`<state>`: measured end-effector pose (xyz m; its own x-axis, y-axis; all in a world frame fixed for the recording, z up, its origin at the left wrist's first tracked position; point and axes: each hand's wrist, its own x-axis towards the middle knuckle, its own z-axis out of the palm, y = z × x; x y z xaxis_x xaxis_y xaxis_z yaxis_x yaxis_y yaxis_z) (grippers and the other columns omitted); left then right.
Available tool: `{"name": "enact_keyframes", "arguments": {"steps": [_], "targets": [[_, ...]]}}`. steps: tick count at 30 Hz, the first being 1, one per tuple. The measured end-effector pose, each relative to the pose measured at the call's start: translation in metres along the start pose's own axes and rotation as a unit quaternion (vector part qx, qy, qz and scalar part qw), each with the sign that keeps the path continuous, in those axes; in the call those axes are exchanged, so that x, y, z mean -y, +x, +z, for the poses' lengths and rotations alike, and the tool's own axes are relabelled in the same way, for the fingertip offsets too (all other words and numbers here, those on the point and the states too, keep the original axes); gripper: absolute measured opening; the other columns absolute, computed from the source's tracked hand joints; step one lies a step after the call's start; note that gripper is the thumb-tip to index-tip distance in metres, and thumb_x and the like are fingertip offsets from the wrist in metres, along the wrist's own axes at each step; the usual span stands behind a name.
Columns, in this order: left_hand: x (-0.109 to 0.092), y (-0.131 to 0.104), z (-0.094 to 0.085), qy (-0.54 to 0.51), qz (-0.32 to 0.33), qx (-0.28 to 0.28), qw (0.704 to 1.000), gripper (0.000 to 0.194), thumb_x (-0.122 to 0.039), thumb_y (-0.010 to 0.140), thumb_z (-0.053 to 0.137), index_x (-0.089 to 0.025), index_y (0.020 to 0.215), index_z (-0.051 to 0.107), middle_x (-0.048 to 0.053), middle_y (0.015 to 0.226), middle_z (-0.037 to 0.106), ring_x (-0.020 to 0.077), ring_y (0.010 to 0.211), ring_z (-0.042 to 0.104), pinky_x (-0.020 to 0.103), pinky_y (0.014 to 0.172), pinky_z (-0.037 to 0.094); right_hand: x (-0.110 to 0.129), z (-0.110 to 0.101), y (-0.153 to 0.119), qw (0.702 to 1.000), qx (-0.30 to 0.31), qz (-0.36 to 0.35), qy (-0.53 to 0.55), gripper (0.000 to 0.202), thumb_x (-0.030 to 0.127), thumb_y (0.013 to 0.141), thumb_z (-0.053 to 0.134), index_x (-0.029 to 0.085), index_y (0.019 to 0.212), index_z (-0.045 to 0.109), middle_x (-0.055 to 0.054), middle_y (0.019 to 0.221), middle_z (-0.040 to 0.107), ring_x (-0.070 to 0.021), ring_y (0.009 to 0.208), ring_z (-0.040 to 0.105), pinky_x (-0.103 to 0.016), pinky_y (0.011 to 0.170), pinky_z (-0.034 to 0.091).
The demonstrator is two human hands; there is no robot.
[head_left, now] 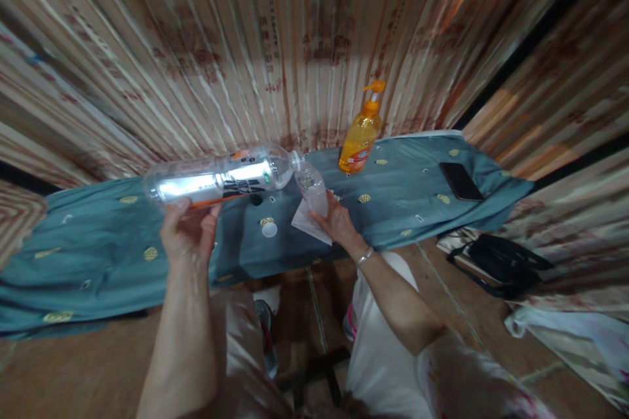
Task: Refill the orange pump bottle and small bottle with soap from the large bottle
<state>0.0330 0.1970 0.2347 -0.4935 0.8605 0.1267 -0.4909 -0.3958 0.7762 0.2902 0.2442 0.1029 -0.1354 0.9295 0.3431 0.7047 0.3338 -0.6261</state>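
My left hand (189,229) grips a large clear plastic bottle (221,178) from below, its fingers around the lower side. The bottle lies nearly level in the air, its neck pointing right. In my right hand (337,219) is a small clear bottle (311,186), tilted up to the left, its mouth close to the large bottle's neck. Whether the two mouths touch I cannot tell. Beneath the right hand is a white folded cloth or tissue (307,224). A round white cap (269,230) lies on the teal patterned cloth, and a dark round cap (256,199) lies behind it.
An orange pump bottle (361,137) stands at the back of the cloth-covered table (393,209). A black phone (460,181) lies toward the right end. On the floor at right are a black bag (506,262) and a white bag (570,334). A curtain (221,46) hangs behind.
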Motion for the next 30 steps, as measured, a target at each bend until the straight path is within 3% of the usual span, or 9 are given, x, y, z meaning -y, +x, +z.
{"name": "enact_keyframes", "arguments": {"steps": [9, 18, 25, 30], "targets": [[0.0009, 0.0011, -0.0026, -0.001, 0.001, 0.004, 1.0, 0.031, -0.021, 0.051, 0.077, -0.022, 0.079, 0.065, -0.001, 0.08, 0.073, 0.0192, 0.087, 0.068, 0.031, 0.075, 0.058, -0.0032, 0.0031, -0.0002, 1.0, -0.013, -0.003, 0.006, 0.07, 0.044, 0.086, 0.065, 0.007, 0.142, 0.043, -0.024, 0.133, 0.061, -0.032, 0.122, 0.061, -0.047, 0.101, 0.051], [-0.0002, -0.0004, 0.0011, 0.0, 0.003, -0.004, 1.0, 0.035, -0.021, 0.051, 0.076, -0.023, 0.084, 0.066, 0.0, 0.081, 0.073, 0.022, 0.091, 0.068, 0.028, 0.069, 0.055, -0.0014, 0.0007, -0.0005, 1.0, -0.01, -0.006, 0.01, 0.07, 0.039, 0.086, 0.066, 0.014, 0.146, 0.04, -0.023, 0.131, 0.063, -0.0347, 0.118, 0.064, -0.053, 0.099, 0.052], [0.0, -0.0008, 0.0016, -0.002, 0.011, 0.011, 1.0, 0.036, -0.02, 0.054, 0.075, -0.024, 0.088, 0.066, 0.0, 0.087, 0.074, 0.0242, 0.101, 0.067, 0.033, 0.078, 0.058, -0.0014, 0.0006, 0.0, 1.0, -0.002, 0.0, 0.005, 0.071, 0.039, 0.086, 0.066, 0.012, 0.145, 0.04, -0.023, 0.128, 0.064, -0.035, 0.116, 0.064, -0.055, 0.1, 0.051], [0.0002, 0.0004, 0.0002, -0.002, 0.004, 0.0, 1.0, 0.034, -0.022, 0.051, 0.076, -0.022, 0.084, 0.066, 0.001, 0.084, 0.074, 0.0245, 0.099, 0.068, 0.031, 0.075, 0.058, -0.0012, 0.0018, 0.0, 1.0, -0.003, 0.0, -0.005, 0.071, 0.04, 0.086, 0.066, 0.005, 0.143, 0.042, -0.027, 0.13, 0.062, -0.0362, 0.118, 0.063, -0.053, 0.102, 0.05]]}}
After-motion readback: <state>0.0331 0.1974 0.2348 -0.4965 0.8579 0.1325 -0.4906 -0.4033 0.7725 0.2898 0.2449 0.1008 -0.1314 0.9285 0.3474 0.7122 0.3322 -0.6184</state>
